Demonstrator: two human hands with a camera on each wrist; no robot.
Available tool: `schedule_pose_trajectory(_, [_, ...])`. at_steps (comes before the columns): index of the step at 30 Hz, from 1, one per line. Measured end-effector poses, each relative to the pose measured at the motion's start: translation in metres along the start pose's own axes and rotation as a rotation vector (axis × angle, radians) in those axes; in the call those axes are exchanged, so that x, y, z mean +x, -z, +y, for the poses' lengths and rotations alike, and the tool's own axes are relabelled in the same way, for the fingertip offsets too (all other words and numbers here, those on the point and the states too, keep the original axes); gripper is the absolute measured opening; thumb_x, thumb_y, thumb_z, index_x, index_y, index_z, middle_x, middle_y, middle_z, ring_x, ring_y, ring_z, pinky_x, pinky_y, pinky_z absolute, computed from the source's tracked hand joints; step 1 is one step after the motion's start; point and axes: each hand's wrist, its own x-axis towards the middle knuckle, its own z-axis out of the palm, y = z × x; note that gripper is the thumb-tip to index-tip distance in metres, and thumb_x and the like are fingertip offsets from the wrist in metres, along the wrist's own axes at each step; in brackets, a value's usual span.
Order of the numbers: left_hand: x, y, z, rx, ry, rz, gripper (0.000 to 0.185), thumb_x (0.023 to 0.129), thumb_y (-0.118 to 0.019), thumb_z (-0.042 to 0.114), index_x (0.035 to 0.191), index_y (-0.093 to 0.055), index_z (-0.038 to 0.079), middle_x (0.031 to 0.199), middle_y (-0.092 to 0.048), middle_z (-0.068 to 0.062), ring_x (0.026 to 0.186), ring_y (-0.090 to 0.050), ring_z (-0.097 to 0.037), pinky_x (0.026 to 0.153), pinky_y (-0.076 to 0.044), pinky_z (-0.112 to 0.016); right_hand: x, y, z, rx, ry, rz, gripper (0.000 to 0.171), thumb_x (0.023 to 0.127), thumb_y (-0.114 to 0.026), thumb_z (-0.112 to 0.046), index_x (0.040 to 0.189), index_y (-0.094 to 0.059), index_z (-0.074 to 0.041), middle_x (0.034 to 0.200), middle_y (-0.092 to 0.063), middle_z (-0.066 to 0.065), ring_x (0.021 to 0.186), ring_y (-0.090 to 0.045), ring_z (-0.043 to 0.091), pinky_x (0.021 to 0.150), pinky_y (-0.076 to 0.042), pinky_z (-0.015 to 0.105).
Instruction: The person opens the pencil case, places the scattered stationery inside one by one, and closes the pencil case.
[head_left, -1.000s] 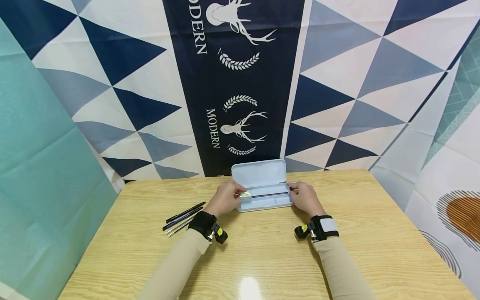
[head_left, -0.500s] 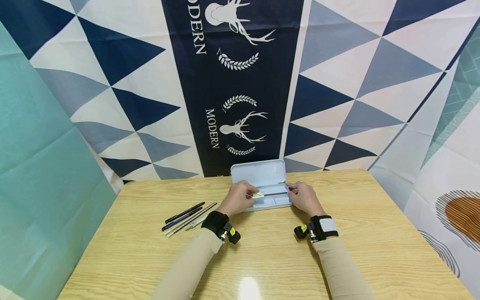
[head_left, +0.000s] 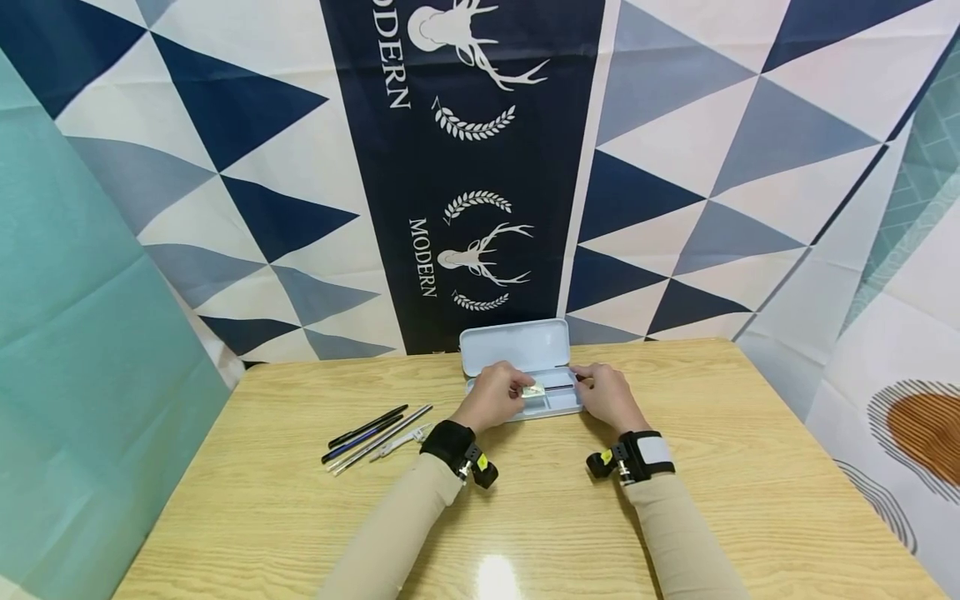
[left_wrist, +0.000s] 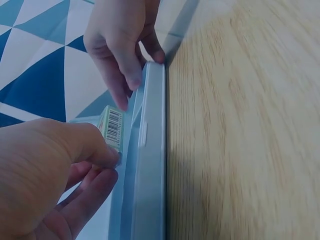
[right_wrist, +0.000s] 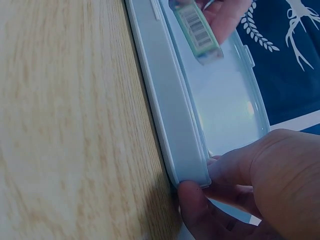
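Observation:
A light blue pencil case (head_left: 517, 347) stands with its lid raised at the far edge of the table, against the cloth backdrop. My left hand (head_left: 491, 398) pinches an eraser (left_wrist: 113, 127) between thumb and fingers, above the left-middle part of the case. Its green-and-white wrapper with a barcode shows in both wrist views. Inside the case lies a slim dark pencil (head_left: 558, 387), partly hidden behind the eraser. My right hand (head_left: 609, 397) grips the right end of the case, thumb and fingers around its corner in the right wrist view (right_wrist: 235, 185).
Left of the case, a black pen (head_left: 367, 426), a blue pen (head_left: 362, 438) and silvery sticks (head_left: 382, 439) lie side by side. A white-and-silver compass (head_left: 403, 442) lies next to them, near the left wrist strap. Patterned cloth rises behind the table.
My left hand has moved right along the case with the eraser in it, uncovering the case's left end and the compass on the table. The right hand stays at the case's end.

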Motion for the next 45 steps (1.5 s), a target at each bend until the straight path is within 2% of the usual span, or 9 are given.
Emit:
schedule_pose_trajectory(9, [0.007, -0.009, 0.012, 0.002, -0.009, -0.032, 0.035, 0.087, -0.082, 0.001, 0.117, -0.09, 0.017, 0.098, -0.076, 0.004, 0.085, -0.061, 0.001, 0.08, -0.05, -0.015, 0.002, -0.002, 0.002, -0.02, 0.001, 0.002, 0.041, 0.109, -0.063, -0.003, 0.149, -0.069, 0.003, 0.136, -0.072, 0.036, 0.083, -0.068, 0.026, 0.067, -0.052, 0.027])
schedule_pose_trajectory(14, [0.012, -0.014, 0.02, 0.003, -0.02, -0.038, 0.035, 0.088, -0.082, 0.001, 0.119, -0.09, 0.017, 0.098, -0.076, 0.003, 0.086, -0.061, 0.001, 0.081, -0.049, -0.013, 0.003, -0.001, 0.002, -0.035, -0.007, 0.002, 0.041, 0.109, -0.063, -0.003, 0.15, -0.069, 0.002, 0.137, -0.072, 0.035, 0.085, -0.065, 0.027, 0.069, -0.05, 0.029])
schedule_pose_trajectory(20, [0.017, -0.02, 0.029, -0.032, 0.014, -0.062, 0.035, 0.089, -0.082, 0.002, 0.122, -0.089, 0.015, 0.1, -0.076, 0.003, 0.086, -0.059, 0.003, 0.08, -0.051, -0.013, 0.003, 0.0, 0.002, -0.035, -0.013, -0.007, 0.041, 0.109, -0.063, -0.002, 0.15, -0.069, 0.003, 0.138, -0.071, 0.036, 0.086, -0.065, 0.028, 0.068, -0.049, 0.029])
schedule_pose_trajectory(26, [0.018, -0.023, 0.035, -0.015, 0.031, -0.072, 0.038, 0.09, -0.081, -0.001, 0.124, -0.088, 0.014, 0.108, -0.078, 0.001, 0.089, -0.063, 0.002, 0.083, -0.053, -0.015, 0.002, 0.0, 0.0, -0.022, -0.013, 0.0, 0.041, 0.109, -0.063, -0.002, 0.149, -0.07, 0.003, 0.132, -0.073, 0.035, 0.085, -0.066, 0.028, 0.068, -0.05, 0.03])
schedule_pose_trajectory(31, [0.019, -0.027, 0.036, 0.001, 0.02, -0.076, 0.038, 0.09, -0.082, -0.001, 0.124, -0.088, 0.015, 0.11, -0.079, 0.0, 0.09, -0.066, 0.0, 0.083, -0.054, -0.015, 0.002, -0.001, 0.002, -0.018, -0.001, 0.003, 0.041, 0.108, -0.063, -0.001, 0.148, -0.07, 0.003, 0.125, -0.073, 0.034, 0.083, -0.066, 0.027, 0.066, -0.051, 0.029])
schedule_pose_trajectory(40, [0.021, -0.032, 0.038, 0.048, -0.042, -0.064, 0.032, 0.095, -0.08, 0.003, 0.122, -0.089, 0.017, 0.11, -0.083, 0.001, 0.092, -0.066, -0.001, 0.08, -0.051, -0.012, 0.002, -0.002, 0.003, -0.021, 0.001, 0.018, 0.04, 0.108, -0.065, -0.001, 0.147, -0.071, 0.003, 0.126, -0.073, 0.033, 0.086, -0.07, 0.028, 0.066, -0.054, 0.028])
schedule_pose_trajectory(45, [0.02, -0.034, 0.043, 0.064, -0.024, -0.064, 0.025, 0.098, -0.081, 0.006, 0.118, -0.09, 0.017, 0.111, -0.084, 0.002, 0.098, -0.072, -0.004, 0.084, -0.054, -0.013, 0.002, -0.001, 0.003, -0.024, 0.005, 0.011, 0.041, 0.107, -0.065, 0.0, 0.147, -0.07, 0.004, 0.127, -0.073, 0.035, 0.089, -0.07, 0.03, 0.067, -0.054, 0.028])
